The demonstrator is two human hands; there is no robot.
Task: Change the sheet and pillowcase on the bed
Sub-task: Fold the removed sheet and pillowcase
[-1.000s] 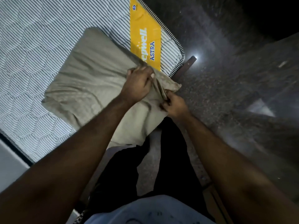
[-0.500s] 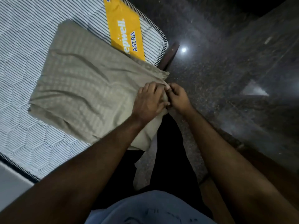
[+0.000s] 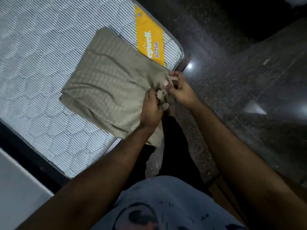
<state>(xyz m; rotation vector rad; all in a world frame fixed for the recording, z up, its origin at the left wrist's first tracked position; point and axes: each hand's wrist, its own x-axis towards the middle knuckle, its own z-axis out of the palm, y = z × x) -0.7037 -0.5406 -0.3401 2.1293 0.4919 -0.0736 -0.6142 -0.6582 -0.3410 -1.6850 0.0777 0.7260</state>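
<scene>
A flat olive-beige pillowcase (image 3: 106,83) lies on the bare striped mattress (image 3: 41,52) near its corner, with one end hanging over the edge. My left hand (image 3: 152,110) grips a bunch of the cloth at that near end. My right hand (image 3: 180,90) pinches the same bunched edge just to the right, its fingers curled into the fabric. The two hands are almost touching. No pillow shows inside the case.
A yellow brand label (image 3: 149,39) is sewn on the mattress corner. Dark speckled stone floor (image 3: 232,63) lies to the right with a bright light reflection. My legs in black trousers (image 3: 174,146) stand at the bed edge. A pale surface (image 3: 16,188) sits at lower left.
The puffed case has gone flat on the mattress. Both hands have moved together at its near end and bunched the edge there; my left hand slid down from on top.
</scene>
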